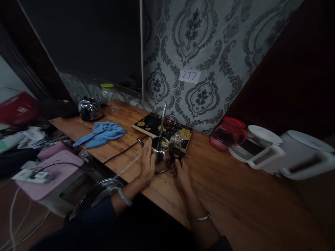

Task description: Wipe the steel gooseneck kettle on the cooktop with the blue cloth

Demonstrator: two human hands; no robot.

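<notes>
A small shiny metal teapot (162,161) stands on the wooden table in front of the black-and-gold electric stove (142,123). Its lid (174,138) is tilted up at the handle side, and the spout points left. From above, a thin metal water tube (163,120) reaches down to the open top. My left hand (147,162) lies flat along the teapot's left side, its fingers stretched out. At the black handle on the right, my right hand (181,172) has its fingers curled round the grip; part of them is hidden.
A blue cloth (106,134), a glass pot (89,108) and a green-lidded jar (107,91) are on the left. To the right stand a red-lidded jug (226,134) and two white-handled jugs. A clear hose (128,166) crosses the table's front edge, beside a dark cable.
</notes>
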